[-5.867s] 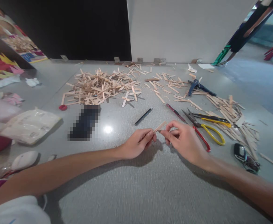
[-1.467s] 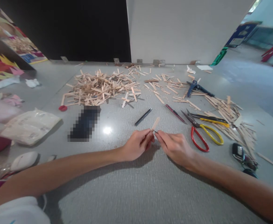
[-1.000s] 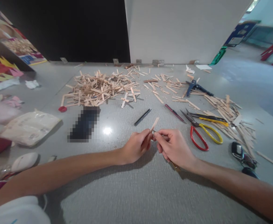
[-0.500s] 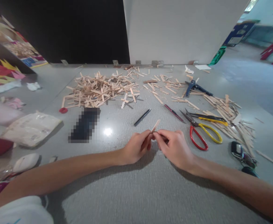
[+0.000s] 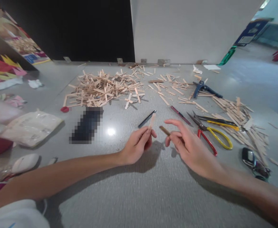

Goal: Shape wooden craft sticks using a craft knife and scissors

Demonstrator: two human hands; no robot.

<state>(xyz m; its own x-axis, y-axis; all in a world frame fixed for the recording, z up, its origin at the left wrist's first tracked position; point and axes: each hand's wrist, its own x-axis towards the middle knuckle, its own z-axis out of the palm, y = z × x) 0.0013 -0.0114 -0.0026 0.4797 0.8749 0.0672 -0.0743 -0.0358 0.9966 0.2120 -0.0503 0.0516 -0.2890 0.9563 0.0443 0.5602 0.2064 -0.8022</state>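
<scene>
Grip of the left hand [image 5: 137, 144] was clamped on a pale wooden stick [image 5: 152, 120], tilted up above the counter [image 5: 139, 196]; to its right, the right hand [image 5: 190, 147] was closed around a slim brown piece [image 5: 164, 130]. Beyond lay a pen [image 5: 145, 121], a stick pile [image 5: 103, 88] far left, and scissors [image 5: 202, 127] right.

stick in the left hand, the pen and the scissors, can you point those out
Stick [image 5: 152, 119]: head view, on its pale flat upper part.
Pen [image 5: 146, 119]: head view, middle of the dark barrel.
Scissors [image 5: 203, 127]: head view, near the pivot.
</scene>
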